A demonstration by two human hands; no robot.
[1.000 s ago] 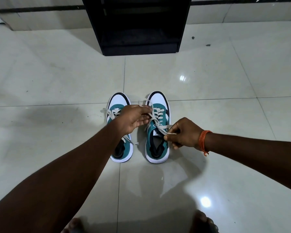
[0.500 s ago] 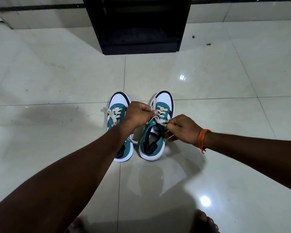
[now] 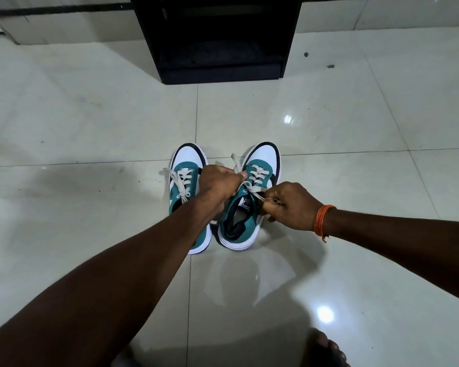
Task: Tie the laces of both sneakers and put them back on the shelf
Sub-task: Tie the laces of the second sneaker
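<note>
Two teal-and-white sneakers stand side by side on the tiled floor, toes pointing away from me. The left sneaker (image 3: 186,165) has loose cream laces, and my left forearm crosses over its heel. The right sneaker (image 3: 260,165) is turned with its heel toward the left. My left hand (image 3: 220,181) pinches one end of the right sneaker's lace (image 3: 252,188) above the tongue. My right hand (image 3: 289,205), with an orange thread at the wrist, grips the other end beside the shoe's collar. The black shelf (image 3: 217,41) stands at the top of the view.
Glossy white floor tiles (image 3: 90,115) spread all around the sneakers. The shelf's lowest bay is dark and open toward me. My feet (image 3: 326,348) show at the bottom edge. Two small dark specks (image 3: 330,66) lie on the floor right of the shelf.
The right sneaker has swung its heel leftward. Both hands have drawn closer together over its tongue, still pulling on the lace ends.
</note>
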